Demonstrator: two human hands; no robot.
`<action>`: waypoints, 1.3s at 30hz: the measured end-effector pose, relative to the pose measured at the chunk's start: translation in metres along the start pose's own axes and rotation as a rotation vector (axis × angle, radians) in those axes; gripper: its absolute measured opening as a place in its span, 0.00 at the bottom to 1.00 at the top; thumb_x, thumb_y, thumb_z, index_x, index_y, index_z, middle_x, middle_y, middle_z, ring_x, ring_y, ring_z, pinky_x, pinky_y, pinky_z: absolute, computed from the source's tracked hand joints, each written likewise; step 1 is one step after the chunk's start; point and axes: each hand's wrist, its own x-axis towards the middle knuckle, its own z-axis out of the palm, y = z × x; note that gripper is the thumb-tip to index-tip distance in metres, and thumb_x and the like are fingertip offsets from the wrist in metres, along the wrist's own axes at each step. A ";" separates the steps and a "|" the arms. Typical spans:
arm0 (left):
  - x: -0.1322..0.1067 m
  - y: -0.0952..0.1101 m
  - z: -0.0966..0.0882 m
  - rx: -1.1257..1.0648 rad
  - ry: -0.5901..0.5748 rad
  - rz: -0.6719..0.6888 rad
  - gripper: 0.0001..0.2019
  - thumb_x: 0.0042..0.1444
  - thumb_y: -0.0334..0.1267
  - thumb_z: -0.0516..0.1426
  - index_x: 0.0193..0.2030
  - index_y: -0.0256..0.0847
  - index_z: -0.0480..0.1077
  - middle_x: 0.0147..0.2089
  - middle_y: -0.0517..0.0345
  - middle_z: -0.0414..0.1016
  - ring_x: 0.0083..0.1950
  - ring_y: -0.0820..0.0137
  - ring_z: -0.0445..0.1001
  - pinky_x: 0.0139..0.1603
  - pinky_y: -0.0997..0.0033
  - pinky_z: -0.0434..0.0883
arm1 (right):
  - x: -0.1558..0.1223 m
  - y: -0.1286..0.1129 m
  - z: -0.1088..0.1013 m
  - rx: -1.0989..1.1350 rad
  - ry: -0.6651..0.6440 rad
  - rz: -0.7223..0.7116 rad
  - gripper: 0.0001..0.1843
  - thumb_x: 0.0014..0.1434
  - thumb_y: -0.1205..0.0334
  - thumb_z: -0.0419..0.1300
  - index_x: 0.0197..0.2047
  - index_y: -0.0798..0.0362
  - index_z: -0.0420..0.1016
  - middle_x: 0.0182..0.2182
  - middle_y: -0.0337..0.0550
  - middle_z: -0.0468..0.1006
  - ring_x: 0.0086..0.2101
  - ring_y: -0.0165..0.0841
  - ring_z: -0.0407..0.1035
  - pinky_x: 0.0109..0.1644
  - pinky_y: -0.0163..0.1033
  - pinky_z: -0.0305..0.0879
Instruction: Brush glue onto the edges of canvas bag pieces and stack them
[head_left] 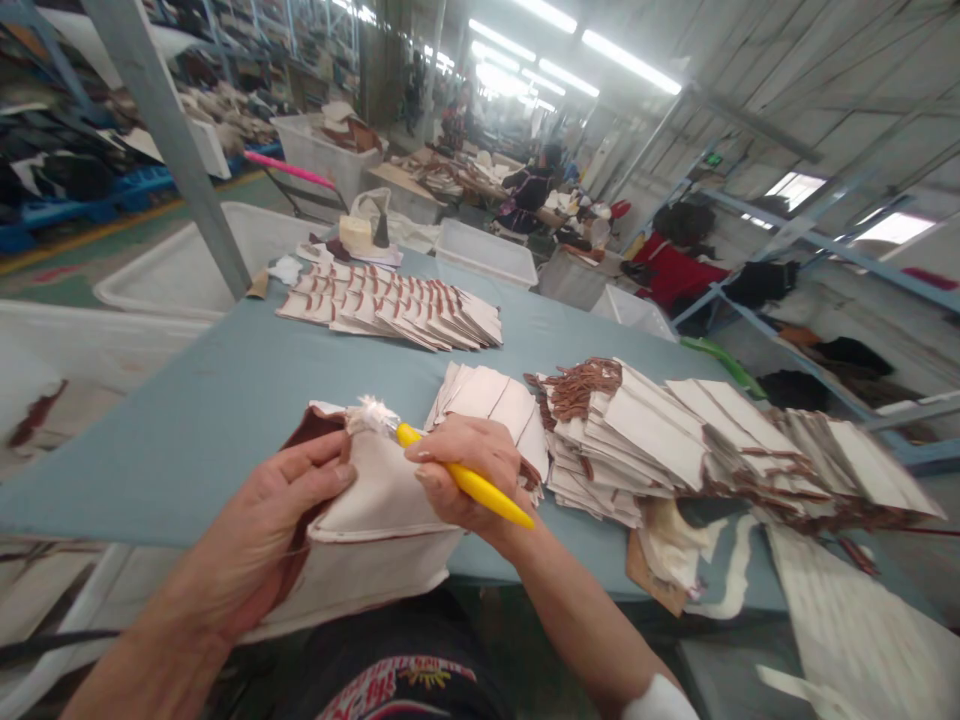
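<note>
My right hand (472, 470) is closed around a brush with a yellow handle (491, 495). The brush's pale, frayed bristles (375, 415) touch the top edge of a cream bag-like piece (375, 490) with brown inside faces. Gripping that piece's left edge is my left hand (292, 510), thumb on the near side and fingers partly hidden behind. The piece is held tilted over the table's near edge, in front of my body. Just behind my right hand sits a stack of similar cream pieces (491, 395).
On the blue-grey table (187, 410), overlapping cream-and-brown pieces (390, 305) lie at the back. Several stacks of cream panels (645, 430) run along the right side. A metal post (169, 130) rises at the left, beside white bins (180, 265). A person (529, 190) sits farther back.
</note>
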 end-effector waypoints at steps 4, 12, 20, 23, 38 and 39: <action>-0.003 -0.002 -0.001 -0.035 0.026 -0.019 0.18 0.31 0.32 0.76 0.34 0.44 0.83 0.24 0.64 0.83 0.24 0.71 0.81 0.27 0.79 0.77 | -0.001 0.003 0.000 0.045 0.058 -0.033 0.10 0.78 0.54 0.57 0.45 0.47 0.76 0.25 0.36 0.81 0.22 0.29 0.74 0.27 0.34 0.71; -0.008 -0.006 0.005 -0.126 -0.104 -0.066 0.19 0.33 0.25 0.76 0.35 0.44 0.85 0.27 0.64 0.85 0.22 0.71 0.81 0.27 0.76 0.80 | -0.017 0.013 0.005 -0.090 0.056 0.332 0.09 0.78 0.58 0.54 0.49 0.50 0.75 0.35 0.42 0.83 0.29 0.30 0.77 0.35 0.35 0.75; -0.004 -0.014 -0.019 0.109 -0.166 0.045 0.24 0.50 0.48 0.76 0.53 0.42 0.85 0.38 0.55 0.90 0.33 0.68 0.86 0.36 0.76 0.81 | -0.004 0.018 -0.006 -0.143 0.097 0.426 0.16 0.79 0.52 0.51 0.47 0.52 0.75 0.34 0.41 0.80 0.31 0.30 0.74 0.38 0.36 0.72; -0.006 -0.023 -0.031 0.381 -0.158 0.142 0.22 0.56 0.53 0.72 0.53 0.45 0.86 0.46 0.56 0.90 0.46 0.62 0.86 0.44 0.75 0.81 | 0.008 0.022 -0.019 -0.174 0.159 0.483 0.17 0.79 0.49 0.52 0.46 0.52 0.74 0.30 0.37 0.76 0.27 0.29 0.70 0.34 0.35 0.68; -0.002 -0.061 -0.029 0.923 -0.066 0.497 0.13 0.62 0.48 0.63 0.46 0.46 0.86 0.50 0.53 0.89 0.51 0.56 0.83 0.56 0.74 0.75 | -0.018 0.000 -0.021 0.119 0.236 0.709 0.21 0.77 0.44 0.54 0.41 0.51 0.74 0.20 0.29 0.67 0.18 0.26 0.62 0.23 0.31 0.60; -0.001 -0.067 -0.033 0.926 -0.034 0.495 0.13 0.61 0.48 0.64 0.46 0.46 0.86 0.52 0.53 0.89 0.54 0.55 0.83 0.59 0.73 0.74 | -0.017 -0.012 -0.024 0.160 0.235 0.725 0.21 0.77 0.44 0.55 0.39 0.51 0.74 0.18 0.28 0.65 0.17 0.25 0.60 0.22 0.30 0.58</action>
